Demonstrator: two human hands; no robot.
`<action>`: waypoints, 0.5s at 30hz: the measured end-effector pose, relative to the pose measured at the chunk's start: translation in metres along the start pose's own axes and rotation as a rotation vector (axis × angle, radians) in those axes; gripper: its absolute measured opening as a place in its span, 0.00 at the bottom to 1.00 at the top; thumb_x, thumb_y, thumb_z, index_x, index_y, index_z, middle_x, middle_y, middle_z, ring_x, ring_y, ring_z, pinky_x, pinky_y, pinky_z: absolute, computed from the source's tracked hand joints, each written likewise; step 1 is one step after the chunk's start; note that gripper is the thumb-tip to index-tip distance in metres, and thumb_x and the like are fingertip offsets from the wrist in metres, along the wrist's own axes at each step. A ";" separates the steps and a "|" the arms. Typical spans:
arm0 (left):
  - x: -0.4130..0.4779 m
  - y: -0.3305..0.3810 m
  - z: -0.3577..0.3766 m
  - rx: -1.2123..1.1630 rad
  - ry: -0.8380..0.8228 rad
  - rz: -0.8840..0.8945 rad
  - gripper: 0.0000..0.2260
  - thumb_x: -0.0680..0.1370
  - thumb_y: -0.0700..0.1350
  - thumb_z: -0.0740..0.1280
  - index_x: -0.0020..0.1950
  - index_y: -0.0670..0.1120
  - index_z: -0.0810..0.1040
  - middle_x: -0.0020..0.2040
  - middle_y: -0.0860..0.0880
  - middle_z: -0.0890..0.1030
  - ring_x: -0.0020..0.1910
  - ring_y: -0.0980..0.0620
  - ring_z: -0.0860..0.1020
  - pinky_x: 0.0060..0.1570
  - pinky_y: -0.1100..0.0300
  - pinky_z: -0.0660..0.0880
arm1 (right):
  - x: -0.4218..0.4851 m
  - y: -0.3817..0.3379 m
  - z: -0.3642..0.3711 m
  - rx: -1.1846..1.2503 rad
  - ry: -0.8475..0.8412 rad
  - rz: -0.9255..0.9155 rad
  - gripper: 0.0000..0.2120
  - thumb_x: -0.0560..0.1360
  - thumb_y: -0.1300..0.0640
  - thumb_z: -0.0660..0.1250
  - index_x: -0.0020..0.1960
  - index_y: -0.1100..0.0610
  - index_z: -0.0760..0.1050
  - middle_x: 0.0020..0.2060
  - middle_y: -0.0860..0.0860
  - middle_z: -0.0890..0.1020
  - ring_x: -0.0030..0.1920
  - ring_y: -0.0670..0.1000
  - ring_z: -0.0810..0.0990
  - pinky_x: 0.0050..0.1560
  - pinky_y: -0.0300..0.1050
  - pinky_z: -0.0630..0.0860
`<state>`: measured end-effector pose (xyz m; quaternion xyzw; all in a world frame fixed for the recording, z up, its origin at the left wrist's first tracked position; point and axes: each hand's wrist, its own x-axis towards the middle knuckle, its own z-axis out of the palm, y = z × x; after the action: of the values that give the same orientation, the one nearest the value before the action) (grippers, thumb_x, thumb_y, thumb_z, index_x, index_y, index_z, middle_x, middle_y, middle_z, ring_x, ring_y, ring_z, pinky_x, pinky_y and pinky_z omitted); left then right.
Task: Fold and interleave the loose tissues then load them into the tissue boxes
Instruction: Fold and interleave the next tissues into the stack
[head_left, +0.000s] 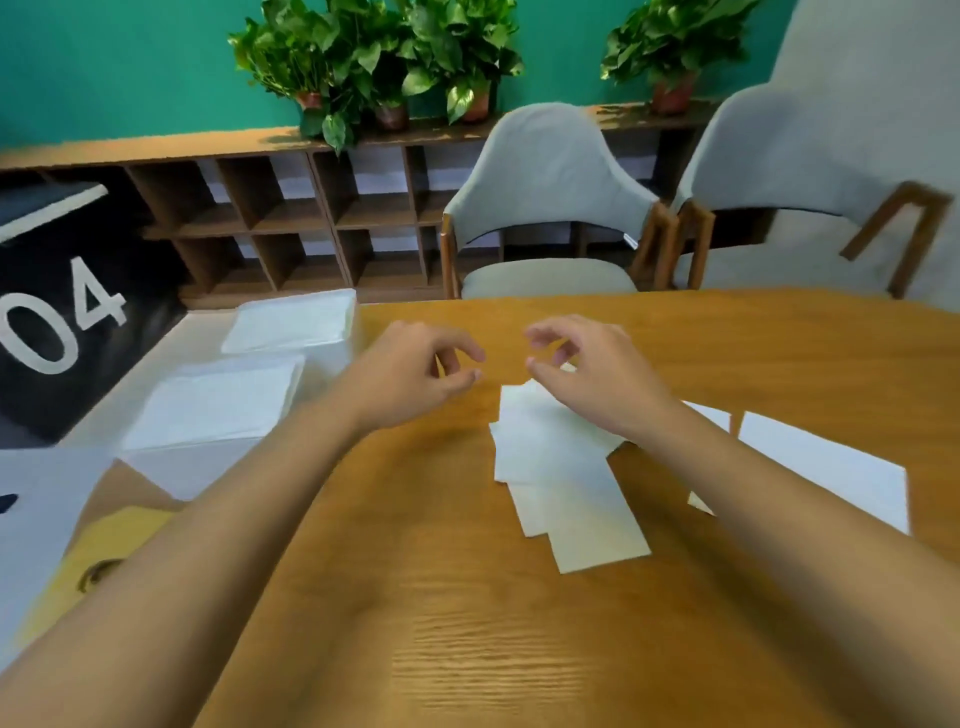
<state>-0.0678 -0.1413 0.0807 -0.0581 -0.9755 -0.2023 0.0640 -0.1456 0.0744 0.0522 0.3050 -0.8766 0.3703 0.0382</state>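
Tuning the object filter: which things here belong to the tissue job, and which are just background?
Job: folded tissue pile; flat tissue sheets; near white box; far white box.
Lying about: grey chairs; potted plants; cubby shelf; black 04 sign.

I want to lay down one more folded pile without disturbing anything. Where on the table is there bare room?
The table has bare wood at its near edge, left of the fanned tissues, and along the far edge by the chairs. It is crowded on the right side, where the fanned tissues and the flat white sheets lie close.
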 end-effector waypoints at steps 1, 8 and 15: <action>0.003 0.010 0.011 -0.014 -0.016 0.013 0.08 0.82 0.53 0.70 0.60 0.55 0.83 0.43 0.60 0.81 0.42 0.59 0.78 0.41 0.68 0.71 | -0.010 0.010 -0.008 -0.014 -0.001 0.019 0.15 0.79 0.50 0.69 0.65 0.47 0.78 0.54 0.42 0.80 0.49 0.44 0.78 0.50 0.38 0.78; 0.014 0.048 0.091 -0.095 -0.149 -0.021 0.21 0.75 0.60 0.76 0.66 0.58 0.80 0.63 0.58 0.80 0.63 0.56 0.76 0.66 0.54 0.73 | -0.072 0.078 -0.028 -0.022 -0.009 0.105 0.10 0.78 0.52 0.70 0.58 0.45 0.82 0.52 0.37 0.80 0.52 0.40 0.78 0.52 0.38 0.78; -0.012 0.050 0.128 -0.168 -0.183 -0.161 0.37 0.70 0.64 0.77 0.77 0.65 0.67 0.82 0.64 0.56 0.82 0.60 0.51 0.79 0.55 0.51 | -0.098 0.103 -0.001 -0.107 -0.071 -0.019 0.17 0.78 0.49 0.69 0.66 0.44 0.77 0.67 0.36 0.71 0.67 0.36 0.64 0.66 0.34 0.62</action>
<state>-0.0621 -0.0452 -0.0186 -0.0028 -0.9584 -0.2814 -0.0466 -0.1238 0.1806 -0.0403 0.3235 -0.8931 0.3115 0.0270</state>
